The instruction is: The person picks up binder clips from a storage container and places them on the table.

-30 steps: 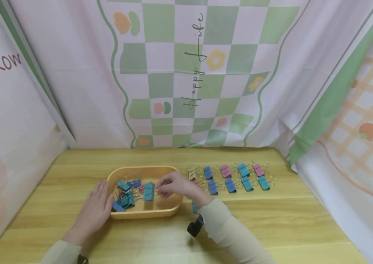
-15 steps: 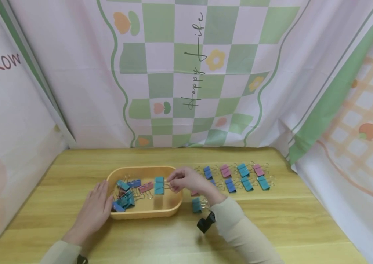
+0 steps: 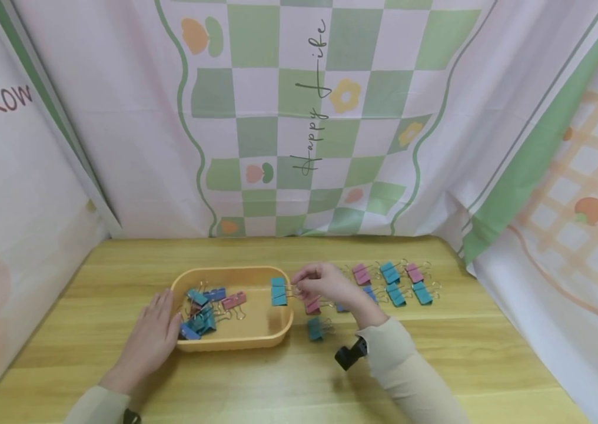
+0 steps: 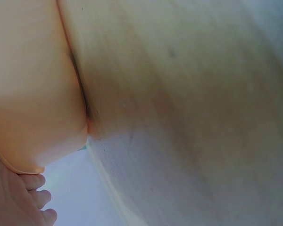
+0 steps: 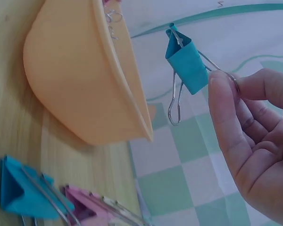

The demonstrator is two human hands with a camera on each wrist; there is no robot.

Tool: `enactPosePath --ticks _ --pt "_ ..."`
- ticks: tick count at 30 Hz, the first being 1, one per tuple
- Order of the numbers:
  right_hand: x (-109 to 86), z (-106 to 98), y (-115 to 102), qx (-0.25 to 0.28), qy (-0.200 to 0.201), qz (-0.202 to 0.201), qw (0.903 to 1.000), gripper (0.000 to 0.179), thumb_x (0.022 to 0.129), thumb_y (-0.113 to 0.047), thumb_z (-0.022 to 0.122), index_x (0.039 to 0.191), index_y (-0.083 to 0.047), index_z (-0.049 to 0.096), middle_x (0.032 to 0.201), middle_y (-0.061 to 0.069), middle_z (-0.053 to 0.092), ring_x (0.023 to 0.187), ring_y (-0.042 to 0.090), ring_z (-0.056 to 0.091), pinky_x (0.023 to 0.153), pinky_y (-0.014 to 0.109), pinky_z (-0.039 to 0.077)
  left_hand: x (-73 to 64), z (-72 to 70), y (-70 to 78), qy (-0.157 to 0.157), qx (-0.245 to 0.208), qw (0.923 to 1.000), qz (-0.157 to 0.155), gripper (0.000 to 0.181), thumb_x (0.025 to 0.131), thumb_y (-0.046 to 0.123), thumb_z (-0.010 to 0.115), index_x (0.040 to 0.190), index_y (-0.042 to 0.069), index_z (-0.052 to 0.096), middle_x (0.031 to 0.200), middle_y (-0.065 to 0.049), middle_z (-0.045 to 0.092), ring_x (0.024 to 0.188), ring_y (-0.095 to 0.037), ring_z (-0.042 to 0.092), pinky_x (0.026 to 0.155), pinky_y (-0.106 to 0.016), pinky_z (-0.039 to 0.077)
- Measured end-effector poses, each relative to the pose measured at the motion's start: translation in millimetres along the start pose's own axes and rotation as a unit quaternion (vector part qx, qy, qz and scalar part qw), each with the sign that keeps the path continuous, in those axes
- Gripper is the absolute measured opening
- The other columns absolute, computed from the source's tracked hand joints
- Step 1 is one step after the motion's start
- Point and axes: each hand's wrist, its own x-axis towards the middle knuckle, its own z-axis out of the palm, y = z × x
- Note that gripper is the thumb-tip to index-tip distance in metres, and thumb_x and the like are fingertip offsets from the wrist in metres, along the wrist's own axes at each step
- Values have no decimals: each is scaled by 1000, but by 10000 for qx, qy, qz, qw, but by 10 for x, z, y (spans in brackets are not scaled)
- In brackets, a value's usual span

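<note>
My right hand (image 3: pixel 325 284) pinches a teal binder clip (image 3: pixel 278 291) by one wire handle, between thumb and forefinger. The clip hangs in the air over the right rim of the yellow-orange basket (image 3: pixel 235 343). In the right wrist view the teal binder clip (image 5: pixel 187 66) shows its other handle swinging free. My left hand (image 3: pixel 153 330) rests with straight fingers against the basket's left side. Inside the basket, a heap of teal and blue binder clips (image 3: pixel 201 321) lies at the left, and a pink binder clip (image 3: pixel 234 300) sits near the middle.
Rows of binder clips, such as this teal one (image 3: pixel 422 293) and this pink one (image 3: pixel 361 274), lie on the wooden table (image 3: pixel 437 365) right of the basket. A single teal clip (image 3: pixel 315 330) lies nearer me. My right forearm partly covers the rows. A patterned curtain (image 3: pixel 309 118) hangs behind.
My right hand has carried the teal binder clip rightward and up, from over the basket's middle to its right rim. The pink clip in the basket has come into full view. My left hand has stayed put.
</note>
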Motion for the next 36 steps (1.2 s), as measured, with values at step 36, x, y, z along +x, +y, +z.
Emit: enactPosePath --ticks 36 --pt "-715 -674 624 -52 21 366 9993 26 91 -5 52 102 19 55 82 25 62 71 32 62 66 44 54 10 28 -24 16 22 10000 -12 58 100 27 29 140 -13 16 146 -29 15 132 -45 15 106 -57 11"
